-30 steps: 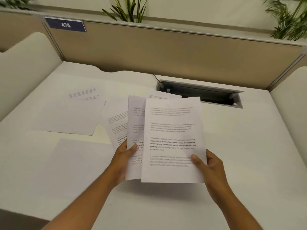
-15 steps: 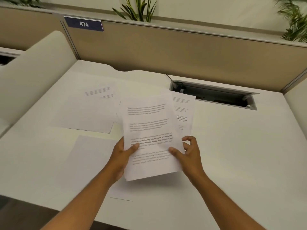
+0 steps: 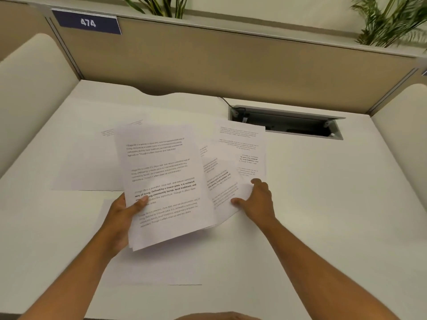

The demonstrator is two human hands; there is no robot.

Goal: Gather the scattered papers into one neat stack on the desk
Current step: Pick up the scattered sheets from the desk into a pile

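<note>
Left hand: pinching gathered papers, raised | Right hand: spread, fingertips on loose sheet lying flat beside held papers | Advice: slide sheet under thumb, align edges before lifting.

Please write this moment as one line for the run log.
left hand: holds gathered sheets | right hand: on loose sheets | desk: more papers remain
</note>
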